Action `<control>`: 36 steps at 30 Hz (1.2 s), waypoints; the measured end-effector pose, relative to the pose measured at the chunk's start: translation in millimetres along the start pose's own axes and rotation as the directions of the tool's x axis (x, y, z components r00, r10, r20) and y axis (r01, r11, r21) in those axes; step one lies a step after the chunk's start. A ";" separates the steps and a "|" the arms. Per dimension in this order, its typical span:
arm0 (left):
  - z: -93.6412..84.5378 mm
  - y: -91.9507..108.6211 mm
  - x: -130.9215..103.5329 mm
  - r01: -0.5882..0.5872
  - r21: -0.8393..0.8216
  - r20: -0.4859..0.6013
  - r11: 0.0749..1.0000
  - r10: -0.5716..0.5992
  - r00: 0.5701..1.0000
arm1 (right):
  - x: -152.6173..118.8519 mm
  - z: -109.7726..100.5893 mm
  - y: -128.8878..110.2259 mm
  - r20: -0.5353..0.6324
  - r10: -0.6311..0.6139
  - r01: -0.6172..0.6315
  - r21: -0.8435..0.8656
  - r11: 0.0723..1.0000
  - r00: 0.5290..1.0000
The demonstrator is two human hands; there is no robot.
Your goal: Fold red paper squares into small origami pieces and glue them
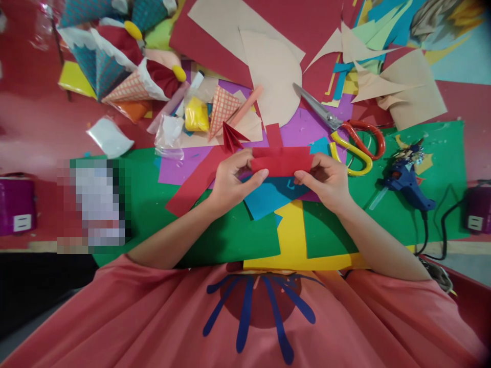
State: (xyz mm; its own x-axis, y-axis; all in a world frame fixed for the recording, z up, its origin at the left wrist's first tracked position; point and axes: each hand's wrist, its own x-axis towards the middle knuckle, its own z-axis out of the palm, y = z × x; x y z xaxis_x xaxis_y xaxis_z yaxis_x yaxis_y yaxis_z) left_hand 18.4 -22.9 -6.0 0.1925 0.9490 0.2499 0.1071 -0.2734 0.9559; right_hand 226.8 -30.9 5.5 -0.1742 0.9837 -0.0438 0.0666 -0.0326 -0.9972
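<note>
A small red paper piece spans the gap between my two hands, with a narrow red tab rising behind its upper edge. My left hand pinches its left end, thumb along the lower edge. At the right end, my right hand holds it between thumb and fingers. Just beyond my left hand lies a pleated dark red paper. A long red strip runs down to the left of that hand. Under the held piece are a blue sheet and purple paper.
Scissors with red and yellow handles lie beyond my right hand. A blue glue gun with a cord rests on the green sheet at right. Fabric cones and small packets fill the back left; beige cutouts lie behind.
</note>
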 end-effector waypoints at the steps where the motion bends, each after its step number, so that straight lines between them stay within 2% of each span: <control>1: 0.6 -0.5 -0.1 0.015 -0.023 -0.003 1.000 -0.015 1.000 | -0.3 0.2 -0.5 0.014 0.005 -0.005 -0.004 1.000 1.000; 4: 1.3 -2.2 0.3 0.053 -0.053 -0.005 0.997 -0.054 0.999 | -0.8 0.3 -1.8 0.054 0.010 -0.008 -0.022 1.000 0.999; 7: 0.1 -2.6 1.4 0.078 -0.004 0.036 0.997 -0.078 0.996 | -0.4 0.7 -1.9 0.078 0.030 -0.028 -0.035 0.999 0.997; 13: -1.4 2.1 1.1 0.056 0.105 0.102 0.993 -0.067 0.993 | 1.9 1.7 -3.5 0.097 0.105 -0.115 0.100 0.988 0.990; 19: 2.2 5.9 -1.8 0.041 0.086 0.201 0.995 -0.058 0.978 | 2.4 0.0 -7.6 0.147 0.046 -0.037 -0.064 0.997 0.988; 30: 3.4 7.6 1.3 0.255 -0.025 0.187 0.967 -0.246 0.951 | 2.3 0.5 -4.7 0.133 0.067 -0.058 -0.071 0.996 0.989; 36: 3.6 8.5 1.4 0.326 -0.050 0.187 0.944 -0.312 0.931 | 2.3 1.1 -6.1 0.115 0.090 -0.082 -0.067 0.994 0.989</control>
State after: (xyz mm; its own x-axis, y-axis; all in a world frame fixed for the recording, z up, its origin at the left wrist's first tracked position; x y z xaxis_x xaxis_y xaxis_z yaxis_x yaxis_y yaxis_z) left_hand 23.1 -24.4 1.9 0.3283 0.9399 -0.0944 0.1150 0.0594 0.9916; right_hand 224.9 -28.6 11.4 -0.2790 0.9501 -0.1396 0.1461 -0.1017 -0.9840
